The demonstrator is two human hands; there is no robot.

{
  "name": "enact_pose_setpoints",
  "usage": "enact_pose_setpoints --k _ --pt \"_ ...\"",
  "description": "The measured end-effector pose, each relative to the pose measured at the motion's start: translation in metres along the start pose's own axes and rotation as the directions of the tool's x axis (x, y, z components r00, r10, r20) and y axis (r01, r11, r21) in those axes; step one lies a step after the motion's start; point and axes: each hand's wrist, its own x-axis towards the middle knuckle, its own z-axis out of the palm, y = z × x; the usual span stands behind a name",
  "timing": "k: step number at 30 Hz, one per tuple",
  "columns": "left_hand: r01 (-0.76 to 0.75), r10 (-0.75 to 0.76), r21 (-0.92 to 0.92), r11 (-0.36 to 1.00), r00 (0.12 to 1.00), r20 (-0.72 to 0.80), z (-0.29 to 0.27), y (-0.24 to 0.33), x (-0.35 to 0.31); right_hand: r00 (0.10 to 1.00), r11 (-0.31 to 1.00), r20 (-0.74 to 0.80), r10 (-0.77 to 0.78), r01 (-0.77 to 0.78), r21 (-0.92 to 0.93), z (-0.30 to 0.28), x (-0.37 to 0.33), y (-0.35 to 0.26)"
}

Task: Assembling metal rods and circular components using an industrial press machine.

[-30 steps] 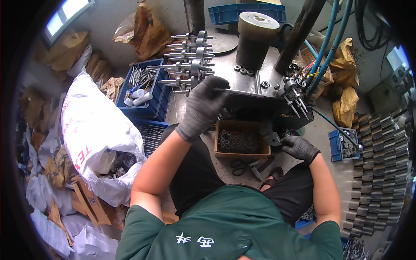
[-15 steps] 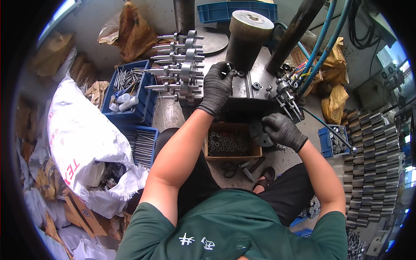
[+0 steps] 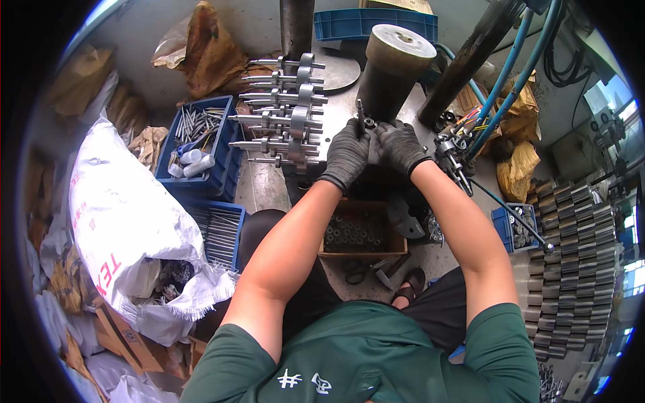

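My gloved left hand (image 3: 347,156) is closed around a thin metal shaft (image 3: 360,111), whose pointed end sticks up past the fingers. Close beside it, my gloved right hand (image 3: 402,148) has its fingers bent together at the front of the steel press table; whatever they grip is hidden. Between the fingertips of both hands sits a small metal ring (image 3: 369,122). Just behind them rises a thick steel cylinder (image 3: 390,74) with a pale round top. To the left of my hands, several shafts fitted with rings and discs (image 3: 297,121) lie in a row.
Blue crates hold loose rods (image 3: 195,124) and stacked shafts (image 3: 213,232) at left, beside a white woven sack (image 3: 127,215). Below the table is a wooden box (image 3: 363,254) of small rings. Blue hoses (image 3: 514,84) hang at right, near stacked metal cylinders (image 3: 578,269).
My right hand has moved up from above the wooden box to meet the left. The shaft now points upward from my left hand. The whole view has shifted slightly.
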Motion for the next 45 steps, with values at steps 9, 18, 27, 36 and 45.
enact_pose_setpoints --k 9,18,27,36,45 --pt "0.066 -0.065 -0.004 0.998 0.995 0.069 -0.007 0.013 -0.004 0.968 0.970 -0.076 -0.238 0.240 0.025 -0.026 -0.036 -0.027" --pt "0.048 -0.042 -0.341 0.939 0.999 0.023 -0.004 0.008 -0.007 0.915 0.925 -0.268 -0.301 0.348 0.149 -0.036 -0.069 -0.035" --pt "0.508 0.082 -0.683 0.525 0.768 0.635 -0.019 0.061 -0.082 0.853 0.211 0.042 0.519 -0.175 0.962 -0.066 -0.174 -0.023" --pt "0.465 0.254 -0.564 0.682 0.573 0.779 0.017 0.062 -0.128 0.742 -0.700 0.420 0.522 0.093 0.708 -0.063 -0.189 -0.009" --pt "0.352 0.063 -0.236 0.906 0.440 0.896 0.024 0.063 -0.129 0.722 -0.690 0.394 0.568 0.157 0.707 -0.066 -0.195 -0.005"
